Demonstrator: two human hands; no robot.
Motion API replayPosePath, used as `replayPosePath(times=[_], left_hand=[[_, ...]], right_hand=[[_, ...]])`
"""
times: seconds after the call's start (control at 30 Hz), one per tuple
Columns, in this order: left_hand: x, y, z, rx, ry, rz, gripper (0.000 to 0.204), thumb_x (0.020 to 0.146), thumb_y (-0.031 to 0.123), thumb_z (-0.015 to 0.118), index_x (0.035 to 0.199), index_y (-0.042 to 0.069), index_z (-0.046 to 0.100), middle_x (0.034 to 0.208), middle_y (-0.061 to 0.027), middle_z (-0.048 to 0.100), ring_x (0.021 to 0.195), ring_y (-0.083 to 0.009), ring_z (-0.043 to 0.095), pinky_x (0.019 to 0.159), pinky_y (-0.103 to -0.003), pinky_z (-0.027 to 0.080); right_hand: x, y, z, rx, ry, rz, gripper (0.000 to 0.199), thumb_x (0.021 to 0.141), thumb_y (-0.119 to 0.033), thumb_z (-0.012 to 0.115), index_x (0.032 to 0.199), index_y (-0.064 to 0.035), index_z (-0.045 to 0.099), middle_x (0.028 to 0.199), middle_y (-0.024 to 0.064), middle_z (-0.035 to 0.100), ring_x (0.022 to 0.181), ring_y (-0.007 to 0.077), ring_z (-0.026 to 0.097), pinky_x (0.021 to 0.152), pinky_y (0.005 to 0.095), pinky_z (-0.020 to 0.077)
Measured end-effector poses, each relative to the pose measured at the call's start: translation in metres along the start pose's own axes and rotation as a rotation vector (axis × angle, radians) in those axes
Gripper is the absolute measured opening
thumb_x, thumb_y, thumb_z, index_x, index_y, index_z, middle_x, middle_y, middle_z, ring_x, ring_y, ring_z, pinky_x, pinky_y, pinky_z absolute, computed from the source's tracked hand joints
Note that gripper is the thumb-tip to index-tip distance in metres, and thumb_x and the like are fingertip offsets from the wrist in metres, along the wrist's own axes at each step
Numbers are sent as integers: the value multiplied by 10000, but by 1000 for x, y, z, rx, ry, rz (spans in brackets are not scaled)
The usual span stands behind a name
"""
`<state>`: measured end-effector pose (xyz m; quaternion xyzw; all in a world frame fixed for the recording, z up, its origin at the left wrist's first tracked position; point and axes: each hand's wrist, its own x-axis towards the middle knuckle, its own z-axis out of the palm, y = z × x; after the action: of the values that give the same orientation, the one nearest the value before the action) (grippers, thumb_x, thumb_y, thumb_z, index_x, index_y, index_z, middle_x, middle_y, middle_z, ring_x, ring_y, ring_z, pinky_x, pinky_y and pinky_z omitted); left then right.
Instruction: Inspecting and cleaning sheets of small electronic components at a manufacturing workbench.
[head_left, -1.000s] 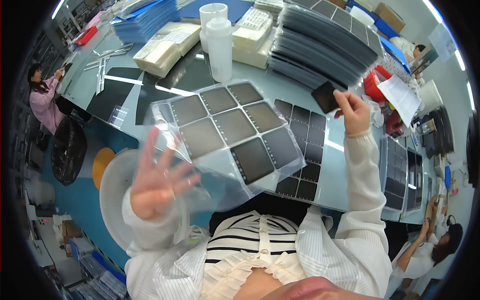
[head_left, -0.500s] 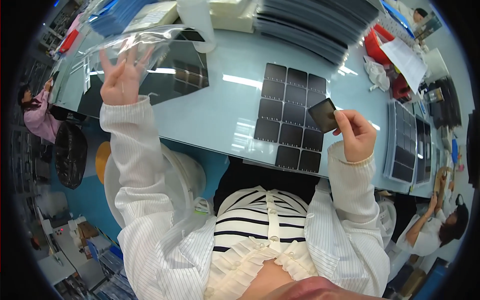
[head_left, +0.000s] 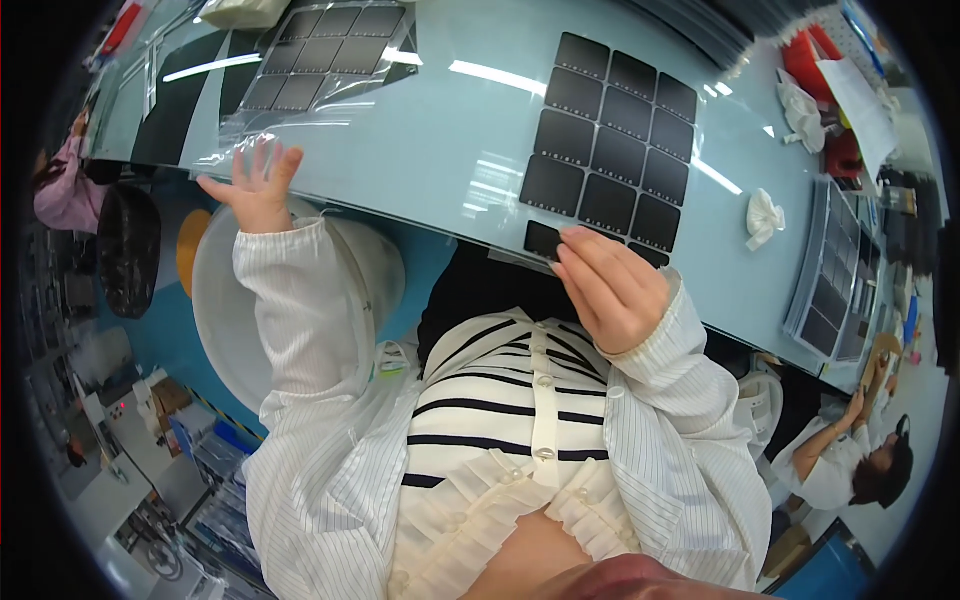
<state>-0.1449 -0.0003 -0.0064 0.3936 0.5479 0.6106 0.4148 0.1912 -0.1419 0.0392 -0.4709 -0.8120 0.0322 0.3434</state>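
My right hand (head_left: 615, 292) is at the table's near edge, fingers pinched on a small dark square plate (head_left: 541, 238) in the lower left corner of a grid. That grid (head_left: 618, 155) consists of several like dark plates in three columns, with pale marks along their edges. Farther left, my left hand (head_left: 258, 190) is open, fingers spread, holding nothing. Just beyond its fingertips lies a clear plastic sheet (head_left: 280, 122), partly over another group of dark plates (head_left: 333, 55).
A white bucket (head_left: 215, 310) stands below the table edge, left. On the glass tabletop (head_left: 440, 150) are a crumpled white tissue (head_left: 764, 218), a red bin (head_left: 805, 62) and stacked plate sheets (head_left: 832, 270), all to the right. One person (head_left: 840, 460) sits at the right.
My right hand has brought the dark plate from above the grid's right side down to its lower left corner. My left hand has come away from the clear plastic, toward me.
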Motion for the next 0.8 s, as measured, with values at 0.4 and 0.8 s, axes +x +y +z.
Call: replayPosePath(times=[0.4,0.8], left_hand=[[-31,36,9,543,309,475,872,667,368,779,1320,30,311,1425,-167,160,1330,-256,172,1082,-400,156],[-67,47,80,325,-265,608,169,816,115,612,957,22,622,1183,-143,542,1165,-278,454,997,-414,311]], right_hand=[[-8,0,21,-103,-27,-5,226,679,-62,720,869,34,643,905,168,644,860,297,638,732,352,538],[-10,-5,19,-246,-180,-3,222,750,-138,669,910,14,649,959,147,647,938,267,624,783,366,515]])
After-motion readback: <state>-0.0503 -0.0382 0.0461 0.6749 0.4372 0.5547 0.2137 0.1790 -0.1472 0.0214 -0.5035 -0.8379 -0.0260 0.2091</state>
